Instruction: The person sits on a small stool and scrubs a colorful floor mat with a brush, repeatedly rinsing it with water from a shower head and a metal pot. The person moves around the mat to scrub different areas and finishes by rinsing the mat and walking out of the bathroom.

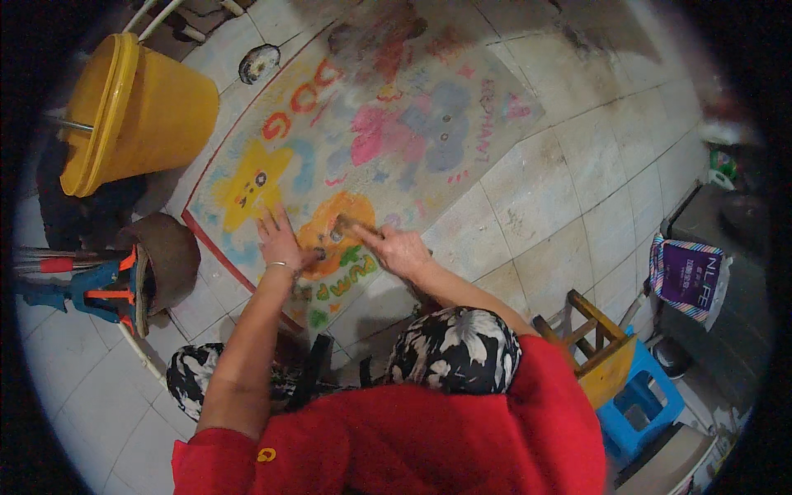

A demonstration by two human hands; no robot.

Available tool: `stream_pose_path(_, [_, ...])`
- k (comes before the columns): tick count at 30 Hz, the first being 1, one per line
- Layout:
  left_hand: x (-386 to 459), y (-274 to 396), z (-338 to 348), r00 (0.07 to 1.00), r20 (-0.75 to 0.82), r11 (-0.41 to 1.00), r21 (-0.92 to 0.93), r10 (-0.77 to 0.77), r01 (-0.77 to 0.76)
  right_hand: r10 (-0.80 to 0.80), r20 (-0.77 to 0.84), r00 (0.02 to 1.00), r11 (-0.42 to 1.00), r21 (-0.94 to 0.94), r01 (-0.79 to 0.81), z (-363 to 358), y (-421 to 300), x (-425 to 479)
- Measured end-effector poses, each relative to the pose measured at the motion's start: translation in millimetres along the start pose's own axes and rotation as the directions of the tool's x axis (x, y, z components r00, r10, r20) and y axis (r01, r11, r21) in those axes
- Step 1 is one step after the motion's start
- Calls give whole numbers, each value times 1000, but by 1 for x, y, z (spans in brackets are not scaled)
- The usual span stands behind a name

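Observation:
A grey sheet [322, 179] with a red border lies on the tiled floor, covered in painted figures and letters. Flat on it, fingers apart, my left hand [278, 244] rests between a yellow star [250, 185] and an orange pumpkin [352, 207]. My right hand [402, 252] grips a slim brush-like tool [359, 230], whose dark end meets the pumpkin near one of its painted eyes. Blur hides the exact shape of that end. Farther out are a pink figure [371, 133] and a grey-blue elephant [448, 127].
At left stand a yellow bucket [167, 102] and a brown round container [167, 260] beside a blue and orange tool [102, 291]. A small bowl [260, 64] is beyond the sheet. To the right are a wooden stool [603, 365], a blue plastic stool [665, 377] and a purple bag [687, 278].

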State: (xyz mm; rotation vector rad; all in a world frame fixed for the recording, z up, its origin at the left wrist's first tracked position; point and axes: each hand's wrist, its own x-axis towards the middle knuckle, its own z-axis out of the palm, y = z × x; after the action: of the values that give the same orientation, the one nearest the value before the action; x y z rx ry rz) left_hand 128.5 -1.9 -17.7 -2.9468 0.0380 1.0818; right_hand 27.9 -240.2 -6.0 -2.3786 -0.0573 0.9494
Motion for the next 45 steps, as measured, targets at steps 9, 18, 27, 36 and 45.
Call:
stream_pose_path(9, [28,24,9,956,198,973,125,-218,195,336,-772,540,912,123,-393,-168,189,107])
stream_pose_path(18, [8,13,-9,936,250,967,17,-249,253,-227,-170,959,931,-327,163,-28,5,44])
stream_pose_path(27, [15,0,8,969,181,984,-24,-171,178,212,-647,733,936,-80,-341,-180,136,154])
stream_pose_path(36, [80,-65,-16,883,448,927,254,139,-275,-413,121,903,854,-293,430,-24,-65,89])
stream_pose_path(45, [55,-219,-54,990,87,967,217,114,-131,-537,130,833,767,-336,547,77,-170,110])
